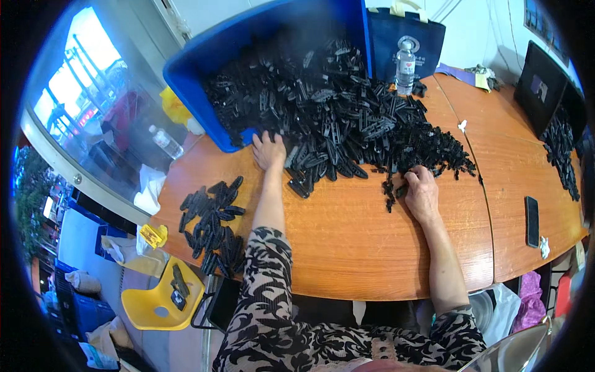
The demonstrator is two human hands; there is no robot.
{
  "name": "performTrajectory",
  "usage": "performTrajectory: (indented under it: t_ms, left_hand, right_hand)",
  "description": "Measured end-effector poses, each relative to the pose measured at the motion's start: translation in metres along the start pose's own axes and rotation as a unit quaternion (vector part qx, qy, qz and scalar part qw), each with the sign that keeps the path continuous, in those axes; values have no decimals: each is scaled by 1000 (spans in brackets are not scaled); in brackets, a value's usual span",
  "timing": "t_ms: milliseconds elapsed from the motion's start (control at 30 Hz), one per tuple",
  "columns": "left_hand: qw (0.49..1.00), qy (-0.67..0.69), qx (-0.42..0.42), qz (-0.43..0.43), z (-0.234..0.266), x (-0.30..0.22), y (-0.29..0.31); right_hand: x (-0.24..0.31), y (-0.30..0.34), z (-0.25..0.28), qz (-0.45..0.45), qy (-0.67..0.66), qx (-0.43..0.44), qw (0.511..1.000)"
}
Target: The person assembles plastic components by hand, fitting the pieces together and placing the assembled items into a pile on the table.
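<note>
A blue plastic bin (186,87) lies tipped on its side, and long black plastic parts (334,133) spill from it onto the wooden table (347,242). By the bin's lower rim, at the left edge of that heap, my left hand (269,152) reaches with its fingers stretched and apart, holding nothing visible. My right hand (421,192) is at the near edge of a pile of smaller black pieces (427,149), fingers curled and pressed together; what they hold is hidden. Just left of it lies a small cluster of black pieces (389,192).
A separate pile of long black parts (214,226) lies on the table at the left. Behind the heap stand a water bottle (405,68) and a dark blue bag (427,43). To the right are a phone (532,221) and another black bin (542,87) spilling parts. A yellow chair (161,297) stands at lower left.
</note>
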State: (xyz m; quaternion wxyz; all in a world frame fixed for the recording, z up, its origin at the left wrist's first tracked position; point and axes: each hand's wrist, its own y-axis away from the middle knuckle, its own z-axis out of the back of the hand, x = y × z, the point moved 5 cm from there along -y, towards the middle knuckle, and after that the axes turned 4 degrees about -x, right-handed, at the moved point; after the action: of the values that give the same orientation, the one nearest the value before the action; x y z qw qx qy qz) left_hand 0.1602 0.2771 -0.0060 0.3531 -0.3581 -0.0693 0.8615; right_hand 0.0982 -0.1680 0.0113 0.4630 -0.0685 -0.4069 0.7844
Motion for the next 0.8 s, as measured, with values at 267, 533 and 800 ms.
performTrajectory:
  t_ms: [267, 533, 800]
  left_hand:
    - [991, 102, 55, -59, -9, -15, 49]
    - [931, 339, 77, -111, 42, -11, 86]
    - [916, 88, 146, -363, 104, -12, 154]
  right_hand:
    - [-16, 14, 3, -51, 51, -2, 997]
    - [-3, 16, -11, -22, 63, -39, 997]
    - [42, 19, -13, 13, 43, 4, 999]
